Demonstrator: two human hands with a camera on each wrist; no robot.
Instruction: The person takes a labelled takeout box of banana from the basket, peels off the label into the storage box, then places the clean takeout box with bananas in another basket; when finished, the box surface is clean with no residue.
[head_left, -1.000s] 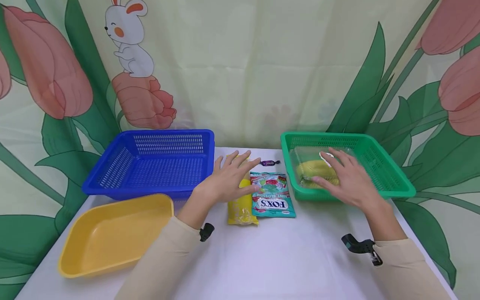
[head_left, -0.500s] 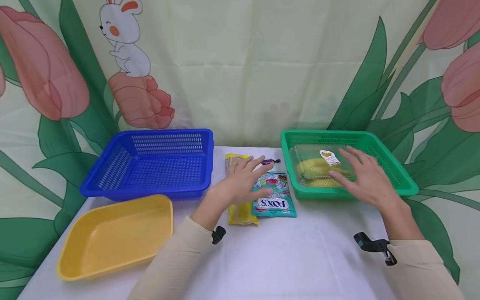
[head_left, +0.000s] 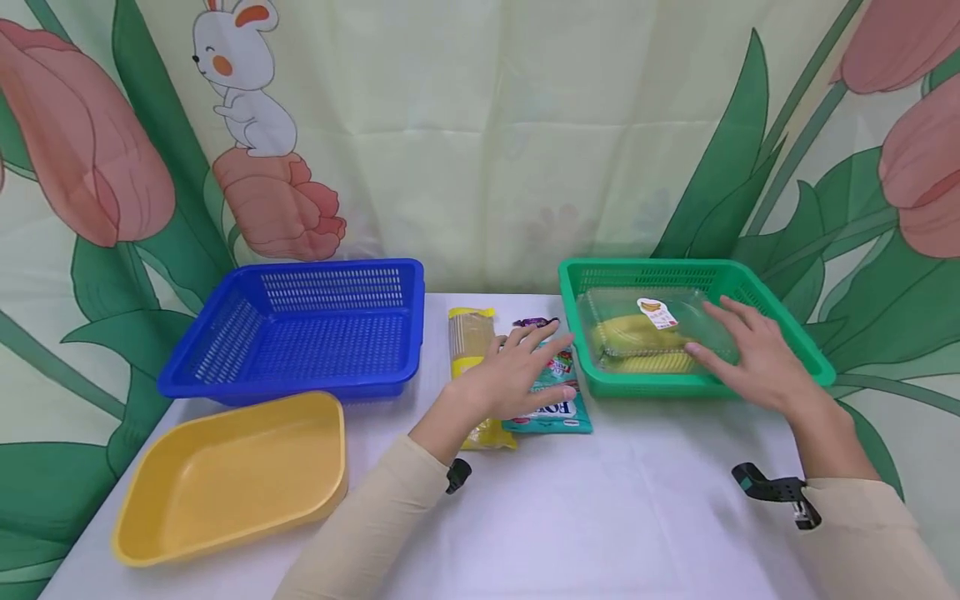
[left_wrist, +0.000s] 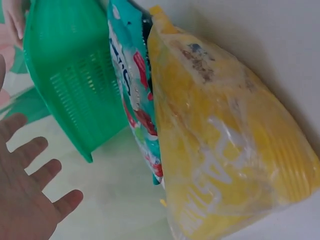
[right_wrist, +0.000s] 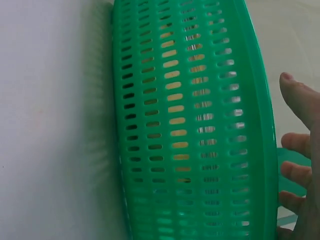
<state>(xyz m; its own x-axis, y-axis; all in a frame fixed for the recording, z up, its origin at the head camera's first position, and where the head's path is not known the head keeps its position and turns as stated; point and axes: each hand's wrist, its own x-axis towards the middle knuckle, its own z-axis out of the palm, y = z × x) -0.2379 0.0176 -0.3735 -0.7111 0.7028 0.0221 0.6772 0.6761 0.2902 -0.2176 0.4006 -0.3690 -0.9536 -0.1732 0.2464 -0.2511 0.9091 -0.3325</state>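
Note:
In the head view my left hand, fingers spread, hovers above a yellow pasta packet and a teal bag of Fox's candies, partly covering both. A small purple wrapped candy lies just beyond its fingertips. My right hand extends over the right part of a green basket, fingers apart and holding nothing. Beside its thumb, inside that basket, sits a clear plastic box of bananas. From the right wrist, the slotted basket wall stands next to the fingers.
On the left is a blue slotted basket, with a yellow tray in front of it. A white cloth covers the table. A printed curtain hangs right behind the baskets.
Both hands have drifted right: the left from the pasta packet's side across onto the candy bag, the right away from above the banana box. The objects stay in place.

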